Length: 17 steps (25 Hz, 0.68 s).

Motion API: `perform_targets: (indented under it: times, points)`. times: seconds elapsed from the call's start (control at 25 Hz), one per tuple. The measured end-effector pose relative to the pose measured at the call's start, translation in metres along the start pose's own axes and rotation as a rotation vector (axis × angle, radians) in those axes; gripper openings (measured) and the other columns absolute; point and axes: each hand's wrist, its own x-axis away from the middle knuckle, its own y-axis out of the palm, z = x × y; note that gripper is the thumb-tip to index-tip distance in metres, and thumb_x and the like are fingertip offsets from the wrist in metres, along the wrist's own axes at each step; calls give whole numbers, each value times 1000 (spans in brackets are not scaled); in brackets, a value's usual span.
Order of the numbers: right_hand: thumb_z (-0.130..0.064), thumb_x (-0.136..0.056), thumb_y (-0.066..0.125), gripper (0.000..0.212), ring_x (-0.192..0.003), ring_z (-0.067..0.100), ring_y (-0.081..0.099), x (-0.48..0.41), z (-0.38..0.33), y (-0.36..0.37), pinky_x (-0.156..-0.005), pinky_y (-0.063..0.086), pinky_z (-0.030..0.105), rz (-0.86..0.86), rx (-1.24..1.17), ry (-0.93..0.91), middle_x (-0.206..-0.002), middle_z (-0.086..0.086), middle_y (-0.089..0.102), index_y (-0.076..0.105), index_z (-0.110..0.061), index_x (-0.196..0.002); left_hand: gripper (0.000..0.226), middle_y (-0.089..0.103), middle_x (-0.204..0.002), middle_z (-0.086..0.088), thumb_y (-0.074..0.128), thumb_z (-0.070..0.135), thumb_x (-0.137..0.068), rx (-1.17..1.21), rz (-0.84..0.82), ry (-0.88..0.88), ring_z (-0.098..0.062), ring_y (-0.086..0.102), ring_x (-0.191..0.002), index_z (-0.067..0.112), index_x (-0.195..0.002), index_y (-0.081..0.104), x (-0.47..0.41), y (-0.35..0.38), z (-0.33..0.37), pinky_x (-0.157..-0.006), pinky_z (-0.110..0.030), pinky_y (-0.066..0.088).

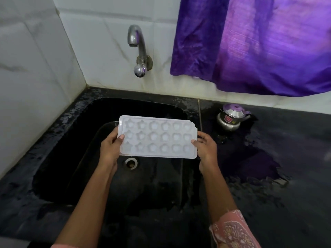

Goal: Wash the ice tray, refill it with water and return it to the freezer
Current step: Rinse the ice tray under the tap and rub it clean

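I see my left hand (pixel 110 149) and right hand (pixel 206 147) each pinching a short end of the white ice tray (pixel 157 137), held level above the black sink (pixel 53 167) and its drain (pixel 131 162), with the tap (pixel 137 49) on the wall beyond the tray.

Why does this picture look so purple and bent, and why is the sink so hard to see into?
Head view: light glows through the purple curtain, tinting the wet counter; the wide-angle lens bows the lines of the wall tiles; the black sink swallows detail, so the white ice tray stands out; small glints sit on the tap.
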Motion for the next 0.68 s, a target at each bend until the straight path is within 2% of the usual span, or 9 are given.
perform_targets:
  times: [0.16, 0.28, 0.52, 0.6, 0.68]
  points:
    - [1, -83, 58, 31, -97, 31, 64, -1, 5, -53, -89, 52, 45, 64, -6, 41, -100, 14, 67, 63, -11, -112, 37, 63, -115, -7, 48, 4, -94, 17, -7, -59, -18, 63, -95, 11, -130, 54, 28, 44, -17, -77, -29, 51]
    - [0, -83, 56, 29, -95, 29, 65, -8, 2, -95, -86, 54, 46, 97, 39, 54, -101, 11, 68, 64, -12, -109, 36, 63, -110, -11, 51, 5, -93, -6, 18, -95, -23, 62, -97, 13, -128, 56, 42, 80, -30, -80, -34, 52]
    - [0, -82, 52, 29, -97, 32, 63, -40, -5, -169, -89, 52, 48, 150, 187, 96, -107, 15, 66, 64, -7, -107, 34, 62, -87, -1, 51, 4, -93, -65, -33, -89, -10, 58, -75, 9, -127, 55, 67, 151, -47, -61, -22, 45]
    - [0, -84, 52, 22, -99, 33, 62, -49, -6, -189, -89, 51, 46, 140, 248, 100, -109, 16, 65, 64, -6, -102, 35, 61, -85, 0, 51, 4, -93, -89, -40, -113, -9, 58, -74, 8, -127, 55, 69, 169, -52, -60, -21, 45]
    - [0, -84, 53, 14, -97, 34, 61, -58, -6, -204, -79, 51, 40, 101, 293, 118, -107, 18, 63, 63, -7, -92, 35, 63, -93, -5, 52, 4, -93, -114, -58, -131, -14, 59, -78, 8, -128, 55, 71, 182, -57, -62, -22, 46]
